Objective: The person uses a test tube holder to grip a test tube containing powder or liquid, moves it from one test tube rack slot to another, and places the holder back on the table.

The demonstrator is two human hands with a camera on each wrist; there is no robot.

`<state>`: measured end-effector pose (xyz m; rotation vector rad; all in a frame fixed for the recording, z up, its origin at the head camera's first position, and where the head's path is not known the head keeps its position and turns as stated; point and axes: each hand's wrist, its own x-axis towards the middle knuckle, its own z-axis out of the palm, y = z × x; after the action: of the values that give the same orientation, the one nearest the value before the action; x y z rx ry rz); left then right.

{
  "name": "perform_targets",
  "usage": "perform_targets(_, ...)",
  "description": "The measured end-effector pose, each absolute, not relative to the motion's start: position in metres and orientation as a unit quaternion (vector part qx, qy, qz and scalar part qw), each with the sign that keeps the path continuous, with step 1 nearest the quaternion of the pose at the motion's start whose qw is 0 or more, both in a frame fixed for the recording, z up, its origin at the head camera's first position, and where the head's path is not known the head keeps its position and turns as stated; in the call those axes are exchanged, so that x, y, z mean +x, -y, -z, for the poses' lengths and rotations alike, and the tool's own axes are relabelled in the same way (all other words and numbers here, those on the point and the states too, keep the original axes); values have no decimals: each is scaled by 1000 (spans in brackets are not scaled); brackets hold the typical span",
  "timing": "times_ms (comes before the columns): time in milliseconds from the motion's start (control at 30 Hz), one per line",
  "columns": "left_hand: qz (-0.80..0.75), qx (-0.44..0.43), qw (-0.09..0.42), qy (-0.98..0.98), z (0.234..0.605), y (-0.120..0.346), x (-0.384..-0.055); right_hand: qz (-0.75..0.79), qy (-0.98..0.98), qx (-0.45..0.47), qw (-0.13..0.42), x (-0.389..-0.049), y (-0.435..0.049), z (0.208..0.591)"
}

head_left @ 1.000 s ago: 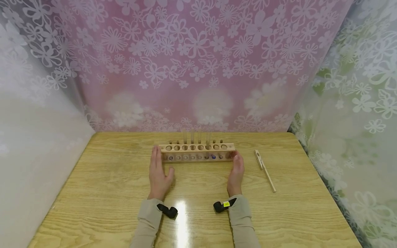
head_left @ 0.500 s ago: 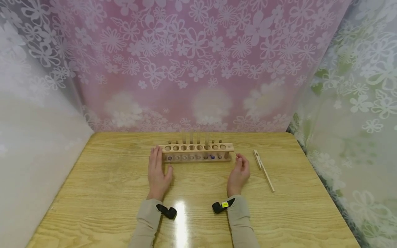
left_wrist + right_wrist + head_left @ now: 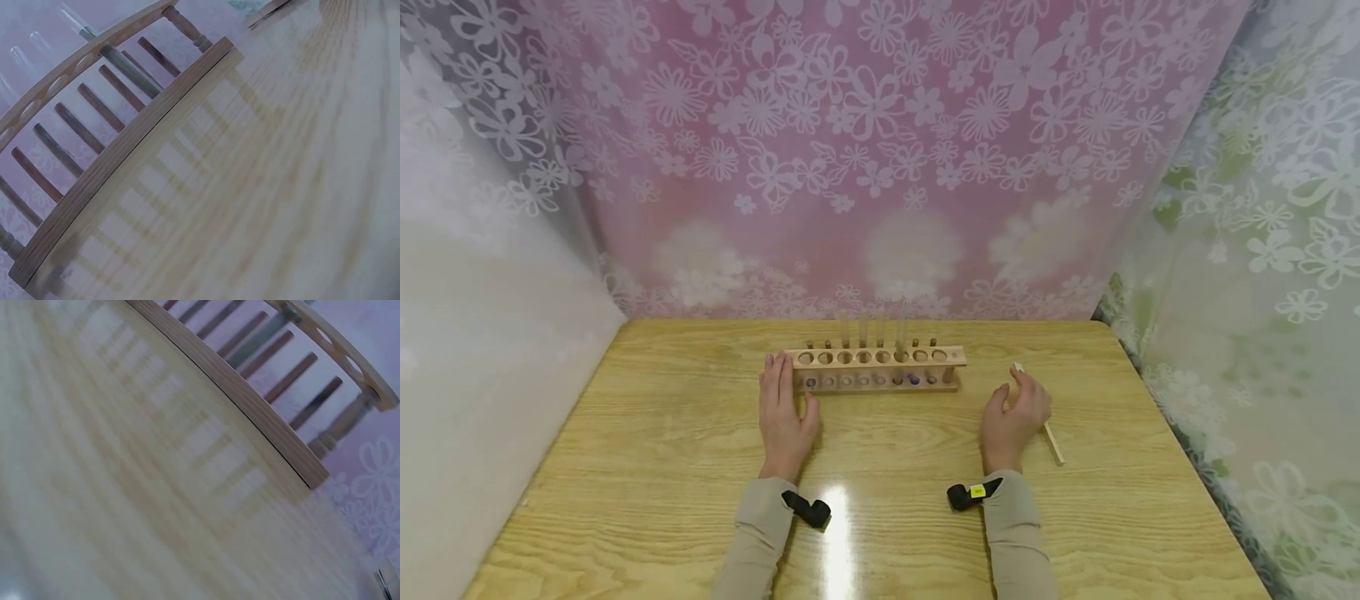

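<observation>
A wooden test tube rack (image 3: 880, 360) stands toward the back of the table, with a row of holes along its top bar. My left hand (image 3: 786, 421) lies at the rack's left end, its fingers straight along that end and the thumb spread. At the right, my right hand (image 3: 1015, 421) hangs over a wooden test tube holder (image 3: 1054, 446), fingers loosely bent, hiding the holder's middle. One test tube (image 3: 131, 70), greenish in its lower part, stands in the rack in the left wrist view. The right wrist view shows the rack's lower bar (image 3: 237, 397) but no fingers.
Several clear tubes (image 3: 862, 332) rise behind the rack's top bar, beside short pegs (image 3: 933, 342). The wood-grain table (image 3: 662, 467) ends at a pink flowered curtain (image 3: 880, 167). Pale cloths hang at both sides.
My right hand has left the rack's right end and moved right, over the test tube holder. The left hand stays at the rack's left end. The rack has not visibly moved.
</observation>
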<state>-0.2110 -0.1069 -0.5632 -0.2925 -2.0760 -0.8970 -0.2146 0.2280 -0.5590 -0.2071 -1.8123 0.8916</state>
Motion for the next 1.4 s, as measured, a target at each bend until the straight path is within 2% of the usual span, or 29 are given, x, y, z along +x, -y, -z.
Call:
perform_targets(100,355,-118,420,827,564,106,-211,-347,789,-148,485,-210,-239,556)
perform_targets(300,357,-118,419,826,565,107,-211,-309,854,-287,304,-201,-261,554)
perform_targets(400,358,-120,422,824,565,107,-211,-301,863,-313,259,-199,-267,552)
perform_targets(1000,370,-140,422,816,563,108,-212,-299,873,-317,219,-196,-272,553)
perform_targets(1400,327,-162,363,857,539,115,-204,-325,878,-260,238,-197,-269,542)
